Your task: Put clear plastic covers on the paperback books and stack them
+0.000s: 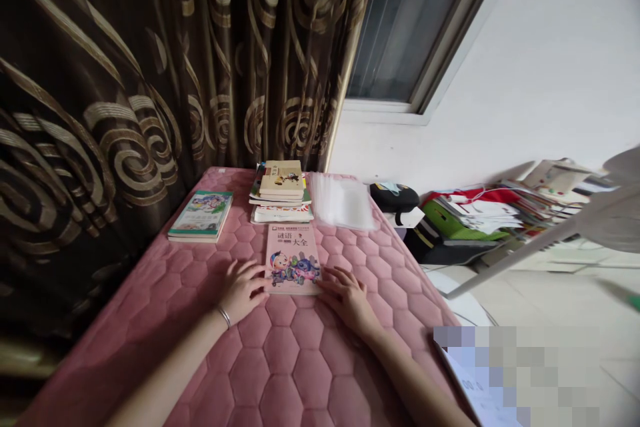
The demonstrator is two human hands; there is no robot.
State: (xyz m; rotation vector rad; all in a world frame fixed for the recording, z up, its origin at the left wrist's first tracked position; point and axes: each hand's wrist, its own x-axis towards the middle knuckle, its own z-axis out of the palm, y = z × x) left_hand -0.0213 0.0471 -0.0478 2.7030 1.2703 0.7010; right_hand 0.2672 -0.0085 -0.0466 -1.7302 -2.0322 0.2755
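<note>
Pink book, flat and face up on the quilted mattress, midway between the left hand and the right hand, with printed cartoon figures towards the near edge. Just beyond its far edge, a stack of books; off to the left, well apart from it, a green-and-white book; to the right of the stack, some translucent sheets, blurred in outline. Seemingly a matter of steadying or squaring the pink book. To do so well, work from both long sides at once, with light and even pressure, and line up the edges with the stack. Avoid pressing hard into the soft quilting, for fear of tipping a corner or snagging the cover on a seam. Better to guide with the fingertips low on the sides than to push from one side only and risk a swing askew. As for the grip: loose on both sides, not clamped on anything. On the left, fingers apart and stretched forward, palm down, tips at the left edge, towards its near half. On the right, fingers likewise spread, slightly curved, tips at the right edge close to the near corner. No telling from this angle about any fingertip tucked beneath; no sign of lifting.
</note>
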